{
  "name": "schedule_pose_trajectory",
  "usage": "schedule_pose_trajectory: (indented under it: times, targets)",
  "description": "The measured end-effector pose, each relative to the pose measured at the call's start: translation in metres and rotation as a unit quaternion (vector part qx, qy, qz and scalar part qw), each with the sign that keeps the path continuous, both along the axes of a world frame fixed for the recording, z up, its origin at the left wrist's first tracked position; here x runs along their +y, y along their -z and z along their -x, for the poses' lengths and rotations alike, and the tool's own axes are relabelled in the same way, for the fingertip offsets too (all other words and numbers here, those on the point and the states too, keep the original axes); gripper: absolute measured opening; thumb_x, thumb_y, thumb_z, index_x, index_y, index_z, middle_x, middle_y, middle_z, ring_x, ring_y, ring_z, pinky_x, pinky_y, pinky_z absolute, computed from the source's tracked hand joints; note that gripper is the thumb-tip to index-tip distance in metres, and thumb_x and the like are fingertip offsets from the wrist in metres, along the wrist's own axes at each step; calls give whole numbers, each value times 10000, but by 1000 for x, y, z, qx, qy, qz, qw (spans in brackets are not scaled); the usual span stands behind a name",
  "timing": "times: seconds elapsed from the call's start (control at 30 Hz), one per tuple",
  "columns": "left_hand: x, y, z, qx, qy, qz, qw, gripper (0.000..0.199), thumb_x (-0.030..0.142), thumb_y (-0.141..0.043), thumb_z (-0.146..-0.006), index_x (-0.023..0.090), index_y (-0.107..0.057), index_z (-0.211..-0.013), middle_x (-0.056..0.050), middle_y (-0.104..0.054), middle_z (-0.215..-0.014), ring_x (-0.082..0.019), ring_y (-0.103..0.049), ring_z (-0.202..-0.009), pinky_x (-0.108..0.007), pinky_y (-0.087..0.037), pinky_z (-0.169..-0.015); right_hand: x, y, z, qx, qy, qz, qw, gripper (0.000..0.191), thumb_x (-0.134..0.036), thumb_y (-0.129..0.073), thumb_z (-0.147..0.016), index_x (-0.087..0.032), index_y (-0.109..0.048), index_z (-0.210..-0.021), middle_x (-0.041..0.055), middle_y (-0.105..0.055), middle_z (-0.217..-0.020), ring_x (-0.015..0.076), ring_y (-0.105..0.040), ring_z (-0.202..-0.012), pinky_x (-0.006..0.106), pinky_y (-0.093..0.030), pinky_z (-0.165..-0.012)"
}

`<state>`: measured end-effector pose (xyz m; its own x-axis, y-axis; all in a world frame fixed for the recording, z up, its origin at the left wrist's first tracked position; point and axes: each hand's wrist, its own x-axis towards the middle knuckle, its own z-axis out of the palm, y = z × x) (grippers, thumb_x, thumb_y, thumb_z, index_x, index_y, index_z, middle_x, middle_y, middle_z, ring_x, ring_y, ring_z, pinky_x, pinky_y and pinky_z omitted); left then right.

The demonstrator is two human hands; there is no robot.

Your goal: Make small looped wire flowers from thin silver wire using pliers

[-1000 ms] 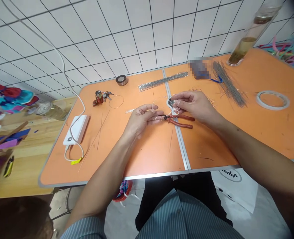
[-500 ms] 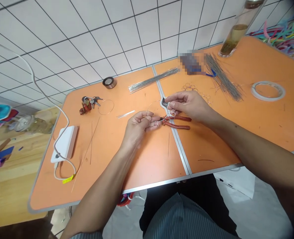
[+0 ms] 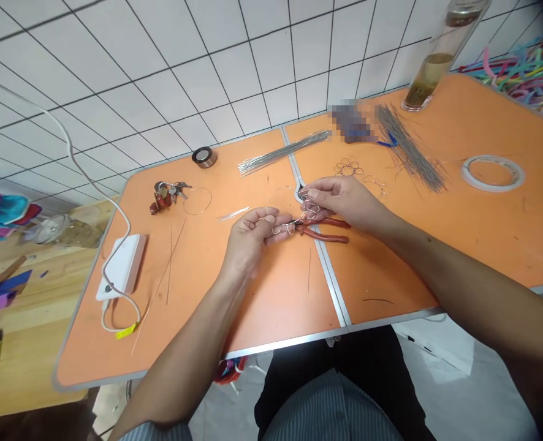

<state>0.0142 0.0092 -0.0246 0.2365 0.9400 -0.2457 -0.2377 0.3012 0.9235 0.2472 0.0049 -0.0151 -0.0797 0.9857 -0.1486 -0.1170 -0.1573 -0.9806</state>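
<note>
Between my hands is a thin silver wire ring with small looped petals [image 3: 284, 229] along its lower side. My left hand [image 3: 252, 236] pinches the ring's left part between thumb and fingers. On the right side, my right hand [image 3: 329, 195] pinches the same wire near its upper loops. Behind and below the wire, pliers with red handles [image 3: 326, 237] lie on the orange table; their jaws are partly hidden by the wire and my left fingers. Beyond my right hand lie finished-looking wire flower shapes [image 3: 349, 167].
Bundles of straight wire [image 3: 283, 153] and darker wire [image 3: 412, 147] lie at the back. Around them are a tape roll [image 3: 204, 157], keys [image 3: 173, 191], a white tape ring [image 3: 469, 177], a glass bottle [image 3: 425, 79] and a white power bank [image 3: 122, 266] with a cable.
The view has shifted slightly. My right hand has come a little lower and closer to the left one, and both still pinch the looped wire.
</note>
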Motion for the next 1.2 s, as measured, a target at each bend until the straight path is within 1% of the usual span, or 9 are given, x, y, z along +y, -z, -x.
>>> schedule_pose_trajectory:
  times: [0.17, 0.33, 0.5, 0.57, 0.67, 0.83, 1.0, 1.07, 1.2]
  targets:
    - [1, -1, 0, -18, -6, -20, 1000, 256, 252, -899, -858, 138, -741, -1023, -139, -878, -1012, -246, -862, -851, -374, -700, -855, -4, 2, 8, 30, 0, 30, 999, 222, -364, -768, -1057, -149, -813, -1093, 94, -821, -911, 159, -814, -750, 219, -682, -677]
    - [1, 7, -3, -45, -7, -25, 999, 267, 256, -912, -844, 153, -740, -1020, -121, -883, -1017, -239, -867, -877, -349, -698, -855, -2, 8, 6, 92, -17, 23, 995, 290, -449, -813, -1015, -162, -796, -1057, 98, -822, -974, 167, -826, -822, 218, -685, -713]
    - [-1, 11, -6, -66, -3, -23, 998, 295, 283, -926, -837, 165, -733, -1027, -117, -886, -1028, -227, -867, -881, -330, -697, -848, -1, 9, 5, 120, -24, 31, 992, 299, -462, -811, -1014, -165, -778, -1024, 79, -806, -910, 144, -804, -764, 192, -664, -678]
    - [-2, 10, -7, -63, 2, -17, 998, 314, 296, -931, -833, 169, -724, -1032, -119, -885, -1038, -233, -868, -898, -331, -697, -844, -1, 6, 5, 102, -13, 26, 994, 292, -452, -789, -1033, -161, -777, -1017, 78, -804, -895, 140, -798, -745, 195, -663, -676]
    - [-2, 9, -7, -55, 21, -7, 998, 333, 286, -935, -829, 161, -718, -1048, -121, -883, -1062, -231, -868, -910, -333, -696, -857, -3, -2, 6, 43, 5, 14, 999, 262, -410, -765, -1056, -154, -788, -1002, 77, -807, -896, 132, -789, -720, 208, -671, -694]
    - [-3, 5, -3, -24, 98, -8, 995, 379, 277, -934, -847, 163, -704, -1125, -129, -876, -1122, -237, -868, -931, -351, -695, -873, -6, -11, 5, -27, -6, -7, 1000, 213, -335, -728, -1080, -151, -803, -1002, 67, -816, -866, 120, -779, -691, 195, -658, -672]
    - [-2, 4, 1, -11, 149, -39, 988, 378, 365, -928, -878, 149, -725, -1112, -135, -873, -1105, -233, -860, -915, -343, -690, -841, -8, -8, 5, -47, -55, -28, 997, 250, -399, -719, -1082, -173, -810, -1028, 77, -845, -878, 138, -797, -728, 193, -647, -646]
    - [-2, 4, 1, -3, 154, -44, 987, 407, 418, -931, -878, 153, -736, -1116, -138, -874, -1092, -247, -861, -912, -343, -687, -811, -8, -7, 5, -52, -66, -40, 996, 271, -436, -750, -1058, -181, -814, -993, 82, -851, -890, 148, -799, -738, 204, -652, -653]
    - [-4, 5, -1, 24, 152, -68, 986, 443, 526, -929, -867, 154, -789, -1064, -148, -874, -1064, -252, -859, -864, -315, -673, -750, -12, -10, 6, -77, -95, -62, 991, 323, -501, -852, -964, -189, -828, -883, 82, -834, -856, 153, -753, -655, 244, -649, -623]
